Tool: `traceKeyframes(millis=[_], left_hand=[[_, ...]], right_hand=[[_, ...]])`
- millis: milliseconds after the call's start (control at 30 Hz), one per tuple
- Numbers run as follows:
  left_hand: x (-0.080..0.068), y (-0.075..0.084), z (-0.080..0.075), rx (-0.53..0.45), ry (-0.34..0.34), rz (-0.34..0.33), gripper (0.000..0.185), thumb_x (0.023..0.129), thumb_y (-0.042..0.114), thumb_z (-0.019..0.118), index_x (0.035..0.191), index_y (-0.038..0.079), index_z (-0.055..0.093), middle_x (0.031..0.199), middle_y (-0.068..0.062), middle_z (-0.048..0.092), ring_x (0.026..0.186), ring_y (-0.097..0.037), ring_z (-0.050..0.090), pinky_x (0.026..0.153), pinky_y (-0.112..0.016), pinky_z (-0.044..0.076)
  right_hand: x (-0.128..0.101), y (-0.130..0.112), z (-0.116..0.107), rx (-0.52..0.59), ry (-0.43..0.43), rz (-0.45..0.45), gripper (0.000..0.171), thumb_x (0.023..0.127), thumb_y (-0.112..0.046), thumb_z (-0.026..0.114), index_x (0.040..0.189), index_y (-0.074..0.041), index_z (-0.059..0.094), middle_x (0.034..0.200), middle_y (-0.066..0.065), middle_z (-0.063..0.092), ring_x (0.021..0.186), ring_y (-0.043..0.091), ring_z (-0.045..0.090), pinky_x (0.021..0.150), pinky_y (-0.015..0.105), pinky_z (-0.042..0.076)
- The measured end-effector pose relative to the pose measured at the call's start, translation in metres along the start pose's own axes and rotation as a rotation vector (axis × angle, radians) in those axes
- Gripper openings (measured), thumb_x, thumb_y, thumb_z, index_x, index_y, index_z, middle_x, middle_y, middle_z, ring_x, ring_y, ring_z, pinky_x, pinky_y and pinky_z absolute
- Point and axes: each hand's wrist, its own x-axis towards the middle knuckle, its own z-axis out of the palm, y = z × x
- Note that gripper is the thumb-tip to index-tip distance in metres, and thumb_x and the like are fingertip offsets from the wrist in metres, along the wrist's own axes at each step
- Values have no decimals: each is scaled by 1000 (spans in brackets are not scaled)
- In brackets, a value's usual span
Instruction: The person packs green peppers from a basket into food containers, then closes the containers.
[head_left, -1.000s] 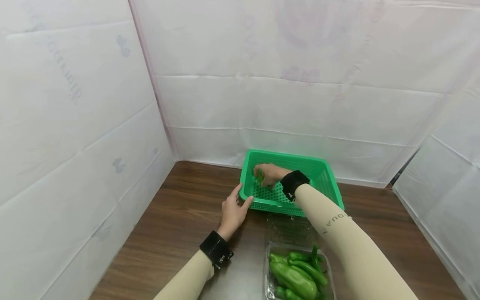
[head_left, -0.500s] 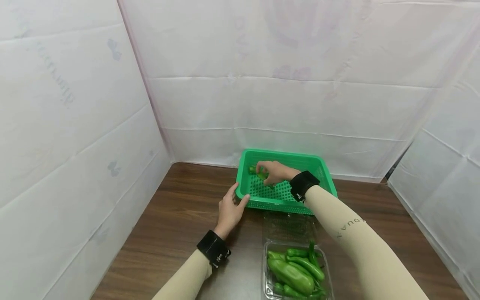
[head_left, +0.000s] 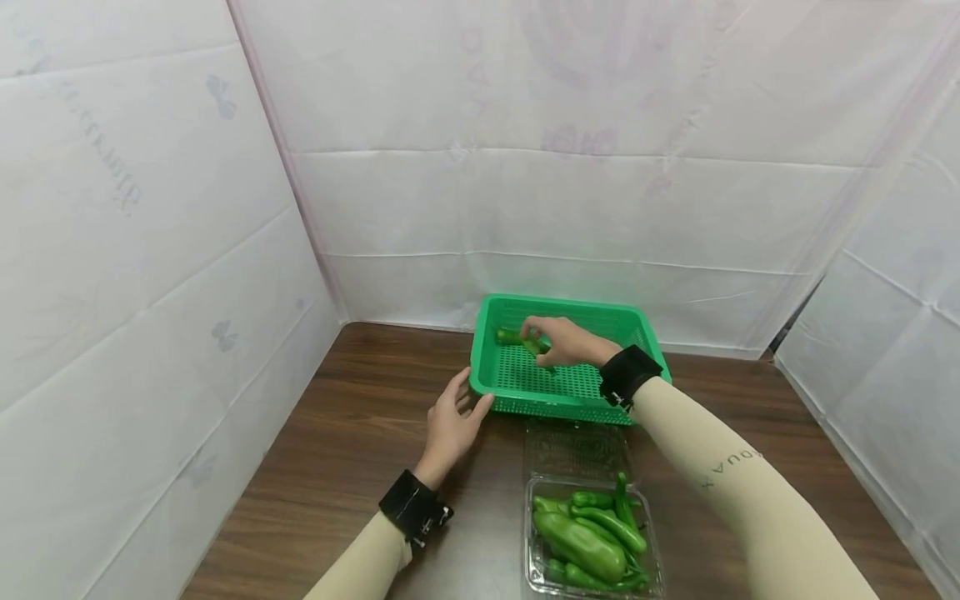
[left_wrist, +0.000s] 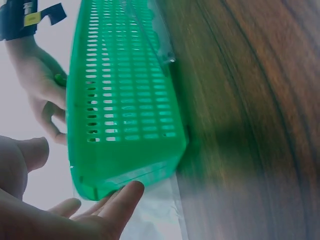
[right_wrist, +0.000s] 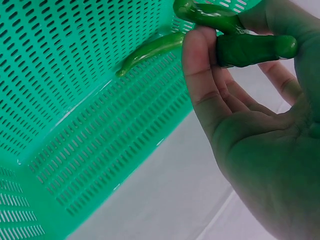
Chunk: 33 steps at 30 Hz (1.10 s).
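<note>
Inside the basket (head_left: 643, 337), the right hand (head_left: 570, 342) has been shifted rightward, a pepper (right_wrist: 252, 48) still pinched in its fingers (right_wrist: 200, 65); the left hand (head_left: 452, 425), fingers spread, stays at the basket's near corner.

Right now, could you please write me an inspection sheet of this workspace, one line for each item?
Surface: brown wooden table.
Job's things: green basket at the table's back; green peppers inside it; clear tray of peppers at the near edge, lid open.
Clutter: nothing seen.
Hands: right hand in the basket, pinching a green pepper; left hand open, fingers at the basket's near left corner.
Cables: nothing seen.
Surroundings: white sheeting on three sides.
</note>
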Motion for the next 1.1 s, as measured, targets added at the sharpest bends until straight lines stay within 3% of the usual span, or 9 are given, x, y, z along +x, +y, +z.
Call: traceKeyframes(millis=[233, 333, 533, 700, 833, 1100], left_hand=[[-17, 13, -8, -2, 77, -43, 41, 95, 18, 76, 128, 2, 58, 134, -24, 63, 122, -41, 63, 95, -51, 58], [-24, 15, -9, 23, 69, -66, 34, 94, 17, 77, 119, 1, 60, 128, -22, 66, 119, -39, 66, 95, -50, 58], [-37, 12, -8, 32, -18, -24, 27, 94, 18, 77, 111, 2, 64, 115, -21, 72, 110, -37, 70, 94, -52, 59], [-43, 6, -5, 23, -127, -4, 21, 94, 18, 77, 107, 4, 68, 106, -12, 76, 99, -30, 75, 88, -40, 62], [-47, 5, -2, 39, -221, -20, 26, 95, 19, 75, 114, 2, 67, 106, -13, 77, 98, -29, 75, 85, -35, 63], [-57, 5, -2, 73, -394, -60, 37, 97, 21, 74, 127, 2, 64, 111, -19, 75, 101, -32, 74, 83, -41, 63]], right_hand=[[-14, -6, -4, 8, 66, -33, 42, 97, -7, 71, 136, -9, 55, 135, 17, 57, 127, 36, 54, 96, 47, 53], [-21, -8, -5, 4, 99, -66, 42, 98, -7, 69, 137, -7, 54, 138, 18, 56, 129, 36, 52, 99, 45, 51], [-30, -12, -6, -3, 161, -96, 40, 99, -5, 67, 137, -6, 55, 139, 17, 55, 128, 32, 52, 99, 42, 50], [-37, -16, -6, -17, 193, -120, 40, 99, -5, 66, 138, -5, 54, 137, 19, 55, 98, 28, 55, 80, 41, 44], [-42, -16, -6, -9, 208, -120, 40, 100, -5, 66, 138, -6, 55, 138, 17, 55, 77, 22, 44, 73, 43, 36], [-51, -22, -3, 4, 233, -145, 42, 101, -8, 65, 141, -8, 54, 139, 14, 53, 70, 15, 36, 70, 41, 34]])
